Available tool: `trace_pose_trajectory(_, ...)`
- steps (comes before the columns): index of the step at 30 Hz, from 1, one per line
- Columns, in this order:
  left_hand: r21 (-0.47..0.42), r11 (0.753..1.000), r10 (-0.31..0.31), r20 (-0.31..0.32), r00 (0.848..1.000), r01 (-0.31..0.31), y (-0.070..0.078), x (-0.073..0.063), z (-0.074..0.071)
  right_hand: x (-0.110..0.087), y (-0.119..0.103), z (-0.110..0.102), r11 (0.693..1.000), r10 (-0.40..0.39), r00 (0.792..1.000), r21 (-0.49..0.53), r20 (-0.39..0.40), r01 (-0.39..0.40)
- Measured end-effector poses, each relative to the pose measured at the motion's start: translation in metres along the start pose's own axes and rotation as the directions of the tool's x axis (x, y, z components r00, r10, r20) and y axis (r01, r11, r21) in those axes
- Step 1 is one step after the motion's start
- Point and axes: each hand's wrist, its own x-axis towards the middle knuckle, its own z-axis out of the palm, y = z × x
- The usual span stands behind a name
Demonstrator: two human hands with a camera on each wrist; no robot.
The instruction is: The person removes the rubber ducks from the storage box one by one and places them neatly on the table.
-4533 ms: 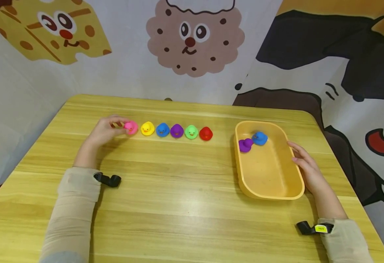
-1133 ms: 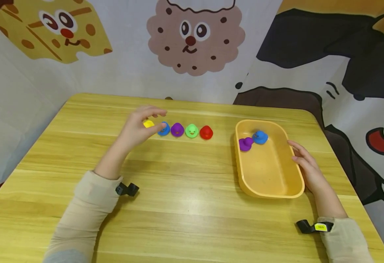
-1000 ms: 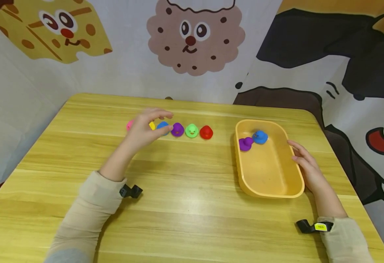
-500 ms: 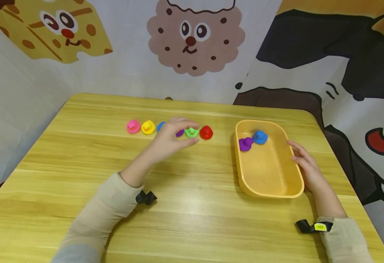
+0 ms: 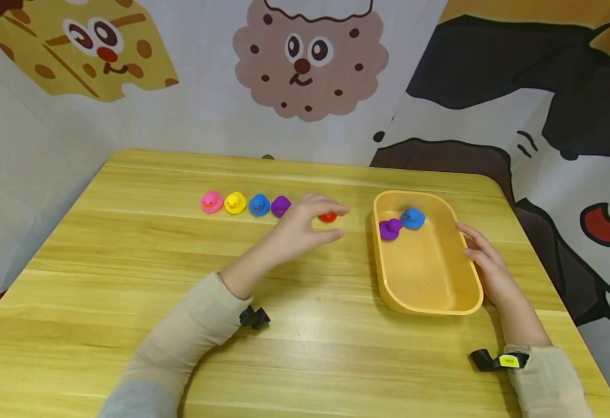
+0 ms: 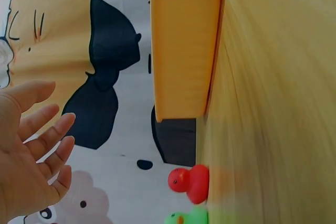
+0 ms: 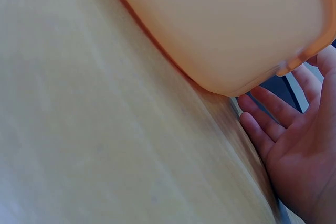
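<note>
My left hand [image 5: 301,229] hovers over the right end of a row of rubber ducks, thumb and fingers spread apart, nothing between them. The red duck [image 5: 328,217] shows partly beyond the fingers. From the head the green duck is hidden, but the left wrist view shows the green duck [image 6: 189,216] beside the red one. Leftward in the row sit purple [image 5: 280,206], blue [image 5: 259,205], yellow [image 5: 235,203] and pink [image 5: 212,202] ducks. My right hand [image 5: 493,276] holds the right rim of a yellow-orange plastic basin [image 5: 425,273].
Inside the basin, a purple duck [image 5: 390,230] and a blue duck [image 5: 412,219] lie near the far left corner. The wooden table [image 5: 294,360] meets a cartoon-printed cloth wall [image 5: 195,116] behind and at the sides.
The pink duck, earlier in my left hand's fingers, now stands at the row's left end. That hand has since swept right above the ducks. My right hand stays on the basin.
</note>
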Motion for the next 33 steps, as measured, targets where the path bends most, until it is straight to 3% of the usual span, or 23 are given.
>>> trace_pose_trajectory(24, 0.056, 0.998, -0.010, 0.080, 0.997, 0.005, 0.007, 0.040, 0.053, 0.001, 0.002, -0.001, 1.000, -0.014, 1.000, -0.009, -0.001, 0.014)
trace_pose_trajectory(33, -0.011, 0.999, -0.050, 0.083, 0.995, 0.051, 0.010, 0.055, 0.067, 0.001, 0.001, 0.001, 0.999, -0.015, 1.000, -0.033, -0.011, 0.015)
